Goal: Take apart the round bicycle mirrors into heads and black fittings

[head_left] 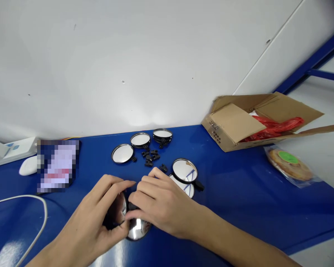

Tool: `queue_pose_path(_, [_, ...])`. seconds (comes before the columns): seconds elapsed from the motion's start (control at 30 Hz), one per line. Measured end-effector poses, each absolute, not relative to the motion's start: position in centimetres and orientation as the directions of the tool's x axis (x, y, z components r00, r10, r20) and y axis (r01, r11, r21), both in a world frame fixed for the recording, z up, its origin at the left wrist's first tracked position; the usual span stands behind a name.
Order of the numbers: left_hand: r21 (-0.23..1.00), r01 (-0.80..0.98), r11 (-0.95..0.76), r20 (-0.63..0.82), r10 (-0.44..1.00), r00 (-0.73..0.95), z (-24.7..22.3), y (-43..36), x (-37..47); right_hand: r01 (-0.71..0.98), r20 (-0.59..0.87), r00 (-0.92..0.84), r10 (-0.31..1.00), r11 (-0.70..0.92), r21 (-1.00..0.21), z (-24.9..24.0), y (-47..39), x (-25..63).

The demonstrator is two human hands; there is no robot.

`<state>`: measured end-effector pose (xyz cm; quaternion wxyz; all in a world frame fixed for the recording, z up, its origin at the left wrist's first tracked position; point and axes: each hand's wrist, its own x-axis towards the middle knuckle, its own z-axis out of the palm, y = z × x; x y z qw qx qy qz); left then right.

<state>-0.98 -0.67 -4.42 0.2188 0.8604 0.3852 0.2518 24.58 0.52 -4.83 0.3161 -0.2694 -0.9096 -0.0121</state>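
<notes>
Low in the head view, a round mirror [139, 229] is held with its shiny metal back up. My left hand [100, 215] curls around its left side, thumb and fingers closed on the rim. My right hand [158, 202] is closed over the mirror's middle, pinching a black mount [132, 206] mostly hidden under the fingers. Beyond my right hand, one round mirror [184, 170] with a black arm overlaps another mirror [187, 188], partly covered by that hand. Several small black clamp pieces [149, 157] lie farther back.
Three more round mirrors [122, 153] lie face up toward the wall on the blue table [233, 178]. At the right are an open cardboard box [225, 129] with a red plastic bag [275, 126] and a wrapped round item [292, 167]. Leftward are a blurred-out screen [58, 163] and a white cable [44, 215].
</notes>
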Motion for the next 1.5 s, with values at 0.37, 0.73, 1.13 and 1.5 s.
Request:
queue_pose_path(0.37, [0.773, 0.369, -0.515, 0.063, 0.642, 0.764, -3.9, -1.1, -1.9, 0.102, 0.249, -0.825, 0.507, 0.567, -0.817, -2.8, 0.9, 25.6])
queue_pose_path(0.73, [0.83, 0.307, -0.465, 0.126, 0.694, 0.709, -5.1, -2.0, -3.1, -0.085, 0.224, -0.799, 0.558, 0.265, -0.961, -2.0, 0.2, 25.1])
queue_pose_path(1.13, [0.877, 0.209, -0.433, 0.208, 0.734, 0.646, -4.6, -1.2, -2.6, 0.013, 0.208, -0.681, 0.702, 0.296, -0.955, -1.6, -0.4, 24.3])
queue_pose_path(1.5, [0.812, 0.411, -0.414, 0.032, 0.735, 0.677, -3.1, -0.3, -2.0, 0.302, 0.503, -0.572, 0.648, 0.737, -0.605, -3.0, -0.9, 24.3])
